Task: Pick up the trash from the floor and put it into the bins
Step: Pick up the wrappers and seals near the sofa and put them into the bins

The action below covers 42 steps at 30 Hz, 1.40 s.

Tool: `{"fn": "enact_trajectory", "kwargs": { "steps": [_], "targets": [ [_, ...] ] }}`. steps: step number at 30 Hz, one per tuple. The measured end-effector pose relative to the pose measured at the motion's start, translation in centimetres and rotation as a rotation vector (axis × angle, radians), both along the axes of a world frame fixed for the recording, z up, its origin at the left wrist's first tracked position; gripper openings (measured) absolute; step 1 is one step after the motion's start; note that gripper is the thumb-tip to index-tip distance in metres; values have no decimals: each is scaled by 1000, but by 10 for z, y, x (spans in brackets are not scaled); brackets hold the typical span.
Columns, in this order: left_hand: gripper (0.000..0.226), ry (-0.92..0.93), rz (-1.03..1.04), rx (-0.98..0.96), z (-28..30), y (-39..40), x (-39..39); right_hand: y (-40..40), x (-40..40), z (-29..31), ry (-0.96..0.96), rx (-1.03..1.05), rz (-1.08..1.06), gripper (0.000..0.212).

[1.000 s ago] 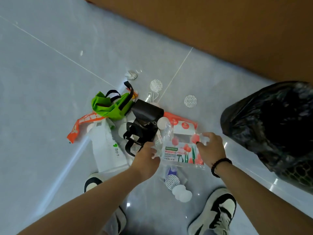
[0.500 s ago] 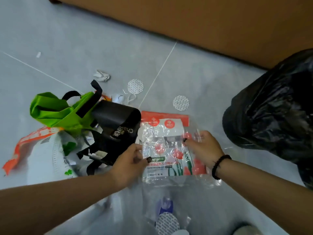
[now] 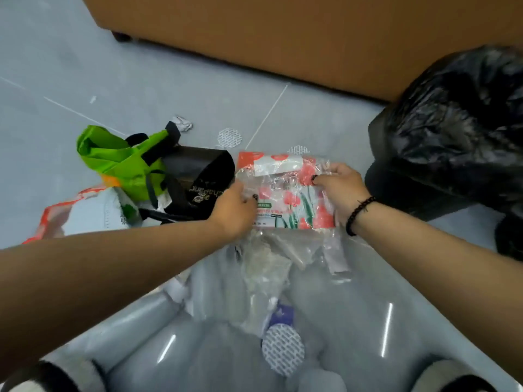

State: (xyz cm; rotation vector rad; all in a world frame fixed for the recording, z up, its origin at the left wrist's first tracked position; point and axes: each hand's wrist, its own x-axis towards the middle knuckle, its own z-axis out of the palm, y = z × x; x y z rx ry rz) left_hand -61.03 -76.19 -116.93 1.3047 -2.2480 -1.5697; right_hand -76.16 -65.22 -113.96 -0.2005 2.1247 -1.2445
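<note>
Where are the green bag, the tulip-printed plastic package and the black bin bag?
green bag (image 3: 121,162): head view, on its bright green side.
tulip-printed plastic package (image 3: 288,193): head view, on the printed middle, between the hands.
black bin bag (image 3: 452,137): head view, on its crinkled black side.

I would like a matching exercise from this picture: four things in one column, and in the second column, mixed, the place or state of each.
Things:
1. flower-print plastic package
2. black bin bag
3. green bag
4. round patterned pad

Places or states:
A. low in the picture, between the shoes
B. far right, beside the brown panel
C. held by both hands
D. left of the black paper bag

Pairs: 1-C, 2-B, 3-D, 4-A
</note>
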Motion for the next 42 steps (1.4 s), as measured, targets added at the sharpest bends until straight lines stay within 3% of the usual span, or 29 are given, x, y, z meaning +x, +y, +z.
{"fn": "enact_trajectory", "kwargs": {
  "steps": [2,5,8,12,15,18,22,25,27,30,33,35,39,42],
  "targets": [
    [24,-83,-21,-61,20,8,-2,12,14,19,52,4,18,26],
    [15,-139,-106,-125,58,23,8,32,44,46,163,6,0,25],
    [30,-88,-94,-110,96,47,43,64,87,80,225,-51,-33,25],
    [17,-20,-63,-148,141,81,103,112,137,128,270,-94,-18,20],
    [75,38,-51,-159,181,109,142,144,161,171,283,-104,27,34],
    [93,53,-172,-295,233,136,181,169,175,221,261,-88,45,29],
    [57,211,-405,-447,295,169,215,192,180,273,294,-118,85,25],
    [44,240,-510,-676,325,178,224,198,183,295,292,-147,63,13],
    [37,262,-500,-720,331,169,224,196,179,300,242,-195,9,30],
    [25,360,-472,-676,329,146,220,191,178,303,246,-278,-23,29],
    [18,461,-401,-578,318,128,214,188,184,294,200,-426,-23,65],
    [11,526,-299,-475,310,114,207,185,192,291,257,-494,30,58],
    [6,558,-229,-326,305,98,205,179,205,284,529,-358,240,36],
    [31,540,-235,-235,299,91,216,176,212,280,592,-287,292,35]
  ]
}}
